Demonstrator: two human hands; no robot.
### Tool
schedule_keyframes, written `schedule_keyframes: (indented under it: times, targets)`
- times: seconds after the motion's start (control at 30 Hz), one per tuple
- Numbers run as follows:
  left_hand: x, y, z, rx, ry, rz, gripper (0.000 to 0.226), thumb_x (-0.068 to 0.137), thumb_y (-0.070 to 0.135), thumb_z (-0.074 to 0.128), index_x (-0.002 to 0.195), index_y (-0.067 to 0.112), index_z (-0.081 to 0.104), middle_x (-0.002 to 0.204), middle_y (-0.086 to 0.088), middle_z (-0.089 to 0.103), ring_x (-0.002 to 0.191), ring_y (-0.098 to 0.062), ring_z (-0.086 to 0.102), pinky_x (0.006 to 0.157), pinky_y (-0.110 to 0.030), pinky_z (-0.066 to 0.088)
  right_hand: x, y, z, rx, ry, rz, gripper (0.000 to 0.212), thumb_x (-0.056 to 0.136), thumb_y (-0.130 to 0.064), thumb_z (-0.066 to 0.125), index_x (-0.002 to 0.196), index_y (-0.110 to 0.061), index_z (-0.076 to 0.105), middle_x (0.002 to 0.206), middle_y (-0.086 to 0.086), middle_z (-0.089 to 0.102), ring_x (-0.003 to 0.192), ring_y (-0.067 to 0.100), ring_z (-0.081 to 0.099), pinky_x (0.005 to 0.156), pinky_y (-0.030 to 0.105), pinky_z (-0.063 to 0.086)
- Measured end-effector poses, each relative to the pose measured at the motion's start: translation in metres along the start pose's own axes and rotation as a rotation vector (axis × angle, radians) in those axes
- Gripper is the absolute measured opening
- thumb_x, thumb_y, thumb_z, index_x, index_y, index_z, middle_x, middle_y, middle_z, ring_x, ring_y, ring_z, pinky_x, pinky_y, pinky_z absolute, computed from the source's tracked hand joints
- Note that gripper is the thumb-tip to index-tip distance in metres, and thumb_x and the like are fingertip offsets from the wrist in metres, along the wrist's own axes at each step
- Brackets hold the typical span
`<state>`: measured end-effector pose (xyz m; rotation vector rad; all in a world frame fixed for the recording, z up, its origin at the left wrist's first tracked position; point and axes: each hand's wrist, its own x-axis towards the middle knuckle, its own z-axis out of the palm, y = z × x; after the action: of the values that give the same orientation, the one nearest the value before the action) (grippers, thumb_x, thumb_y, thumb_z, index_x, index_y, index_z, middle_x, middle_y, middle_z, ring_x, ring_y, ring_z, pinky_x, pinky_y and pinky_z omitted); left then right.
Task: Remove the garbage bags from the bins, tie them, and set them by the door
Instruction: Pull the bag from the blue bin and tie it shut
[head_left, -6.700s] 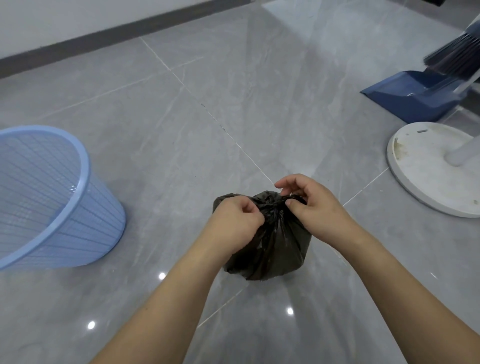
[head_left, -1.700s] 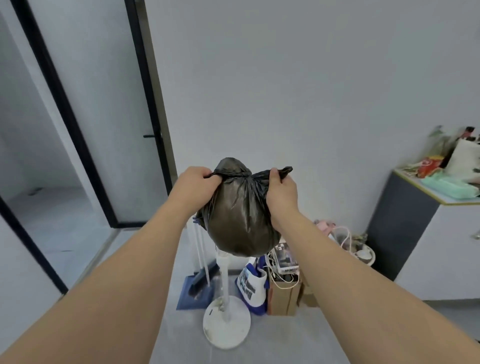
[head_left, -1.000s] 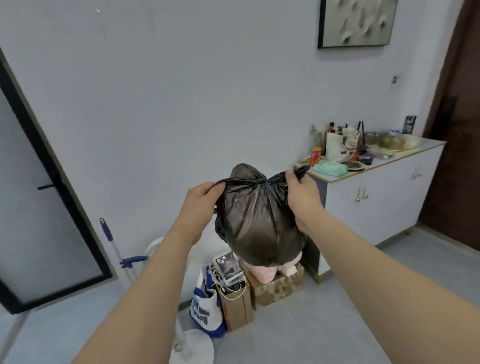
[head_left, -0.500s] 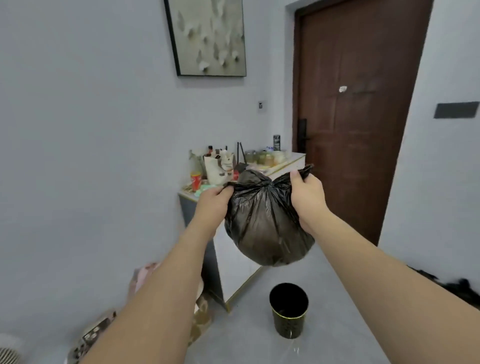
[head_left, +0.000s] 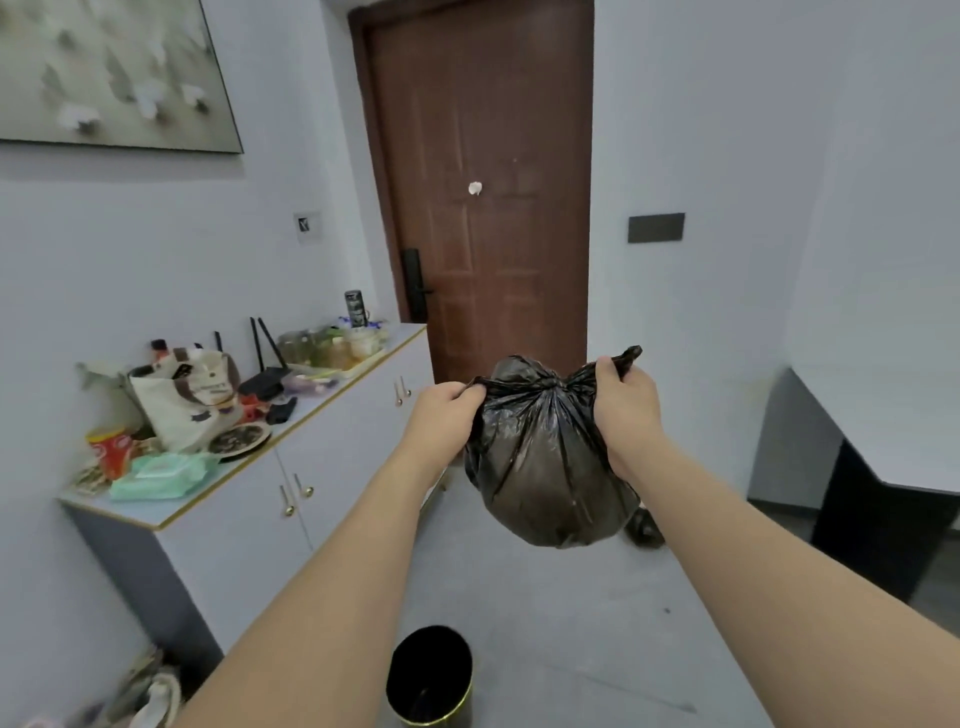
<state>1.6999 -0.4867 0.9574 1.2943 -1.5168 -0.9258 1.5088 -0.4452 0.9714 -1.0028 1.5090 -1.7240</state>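
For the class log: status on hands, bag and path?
Both hands, left and right, grip tied bag, held up. Door ahead, shut. Bin on floor below.

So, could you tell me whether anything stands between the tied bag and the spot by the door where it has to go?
Nothing visible blocks the way. The black garbage bag hangs in both hands, and the grey floor runs open to the brown door. The small black bin sits low near the person, left of that line.
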Motion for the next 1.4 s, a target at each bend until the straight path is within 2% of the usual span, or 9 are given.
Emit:
schedule_keyframes:
  times: [0.13,0.23,0.4,0.57,0.67,0.93,1.2,1.3,1.4]
  targets:
    - [0.076,-0.003,0.021,0.003,-0.031,0.016,0.042,0.072,0.058,0.054,0.074,0.017,0.061,0.073,-0.007,0.057,0.069,-0.019,0.054,0.067,-0.035,0.042,0.070,0.005,0.011,-0.022,0.026,-0.012,0.031,0.099,-0.036,0.043,0.090,-0.011,0.060,0.084,0.005,0.062,0.078,0.022,0.058,0.079,0.037,0.048]
    - [0.130,0.002,0.045,-0.029,-0.036,0.029,0.049,0.077,0.053,0.055,0.074,0.005,0.061,0.072,-0.007,0.055,0.067,-0.017,0.052,0.065,-0.034,0.039,0.124,0.008,0.017,-0.035,0.065,-0.029,0.031,0.098,-0.036,0.043,0.081,-0.015,0.056,0.081,0.004,0.060,0.076,0.022,0.056,0.076,0.036,0.047]
    - [0.207,-0.001,0.101,-0.056,-0.076,0.040,0.050,0.082,0.048,0.054,0.076,-0.002,0.060,0.071,-0.006,0.054,0.068,-0.017,0.050,0.065,-0.034,0.037,0.209,0.023,0.012,-0.020,0.120,-0.015,0.028,0.099,-0.032,0.043,0.082,-0.015,0.056,0.078,0.001,0.058,0.071,0.017,0.054,0.072,0.031,0.043]
    - [0.283,-0.011,0.162,-0.048,-0.073,0.066,0.035,0.090,0.040,0.054,0.072,0.010,0.056,0.070,-0.006,0.050,0.066,-0.016,0.045,0.063,-0.033,0.032,0.302,0.052,0.003,-0.014,0.134,0.000,0.026,0.099,-0.033,0.043,0.090,-0.013,0.058,0.081,-0.001,0.060,0.078,0.019,0.056,0.077,0.032,0.045]
    - [0.331,-0.012,0.199,-0.057,-0.076,0.055,0.048,0.086,0.045,0.053,0.077,-0.002,0.056,0.073,-0.005,0.053,0.069,-0.016,0.047,0.065,-0.034,0.035,0.362,0.067,-0.004,-0.003,0.131,-0.005,0.026,0.099,-0.032,0.043,0.090,-0.013,0.057,0.078,-0.001,0.058,0.078,0.020,0.055,0.077,0.032,0.044]
    - [0.457,0.001,0.276,-0.009,-0.021,0.089,0.056,0.083,0.050,0.050,0.085,-0.005,0.055,0.073,-0.005,0.055,0.068,-0.015,0.049,0.065,-0.034,0.037,0.518,0.084,-0.007,0.026,0.091,0.018,0.026,0.100,-0.030,0.042,0.090,-0.012,0.057,0.079,-0.001,0.058,0.072,0.015,0.053,0.074,0.030,0.043]
    - [0.574,-0.068,0.332,0.007,-0.008,-0.018,0.050,0.091,0.042,0.051,0.079,-0.007,0.052,0.070,-0.005,0.052,0.066,-0.015,0.048,0.063,-0.033,0.036,0.647,0.161,0.024,-0.011,0.012,0.144,0.024,0.100,-0.029,0.044,0.098,-0.009,0.058,0.086,0.003,0.061,0.083,0.021,0.058,0.078,0.031,0.047]
    - [0.631,-0.097,0.353,-0.001,-0.013,-0.058,0.048,0.091,0.041,0.051,0.075,-0.004,0.050,0.069,-0.006,0.051,0.065,-0.016,0.047,0.062,-0.034,0.035,0.701,0.194,0.045,-0.055,0.011,0.178,0.027,0.097,-0.032,0.046,0.104,-0.009,0.059,0.098,0.007,0.065,0.093,0.025,0.062,0.091,0.043,0.052]
    - [0.692,-0.131,0.374,-0.039,-0.015,-0.100,0.037,0.095,0.035,0.052,0.068,0.009,0.047,0.067,-0.005,0.046,0.063,-0.015,0.043,0.060,-0.033,0.032,0.760,0.227,0.065,-0.118,0.006,0.209,0.027,0.096,-0.032,0.048,0.106,-0.010,0.060,0.103,0.010,0.067,0.097,0.028,0.063,0.094,0.048,0.051]
